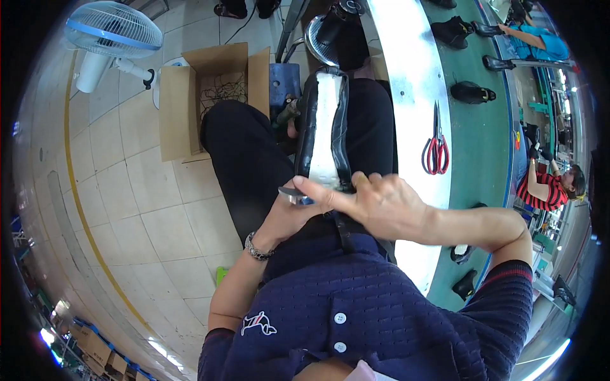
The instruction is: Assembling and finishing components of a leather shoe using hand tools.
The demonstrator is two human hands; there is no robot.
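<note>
A black shoe upper on a last [306, 143] lies sole side up across my lap, its long white insole [326, 127] facing me. The black edges are folded up around that insole. My left hand [286, 221], with a bracelet at the wrist, is closed around a metal tool with a shiny flat head [295, 195] beside the near end of the shoe. My right hand [391, 206] reaches over the same end, its thumb stretched to the tool's head. Its other fingers are curled by the shoe's edge, and what they pinch is hidden. A black strap [344, 232] runs below the shoe.
Red-handled scissors [436, 152] lie on the white bench top [410, 76] at my right. Beyond it, a green conveyor belt [473, 127] carries black shoes [471, 93]. An open cardboard box [175, 114] and a fan [113, 28] stand left. A co-worker [549, 187] sits far right.
</note>
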